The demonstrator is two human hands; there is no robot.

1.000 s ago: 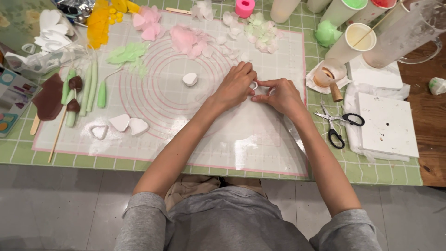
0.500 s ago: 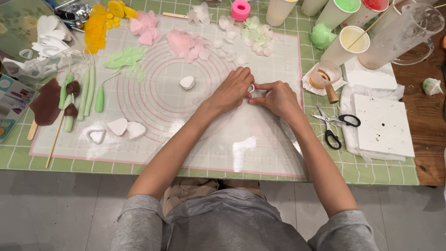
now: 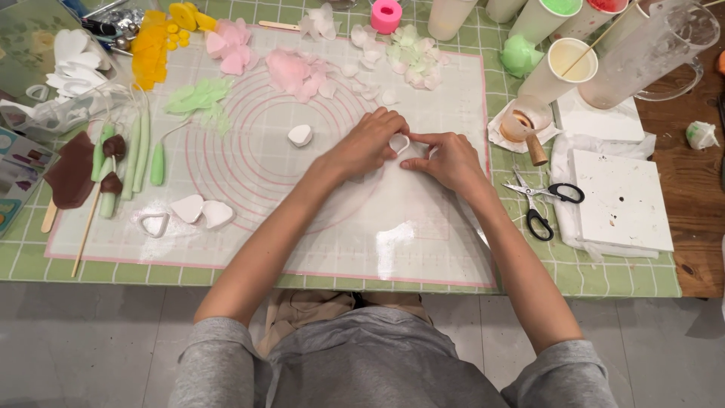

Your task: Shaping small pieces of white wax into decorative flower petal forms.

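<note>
1. Both forearms come in from the bottom edge and meet near the middle of the translucent mat (image 3: 423, 249) with pink rings printed on it.
2. The left hand (image 3: 365, 145) lies knuckles up, fingers curled down, and its fingertips sit against a small white heart-shaped cutter (image 3: 399, 143), pinning it to the mat.
3. The right hand (image 3: 447, 160) is angled in from the right, index finger stretched along the cutter's right side, thumb tucked underneath. So both hands are narrowly pinched on that one cutter, pressing rather than lifting, as far as I can tell.
4. The cutter sits just right of the ring pattern's centre, with another white heart piece (image 3: 300, 135) left of the left hand.
5. Scissors (image 3: 540, 202) lie near the right wrist, off the mat, beside a white block (image 3: 623, 200).
</note>
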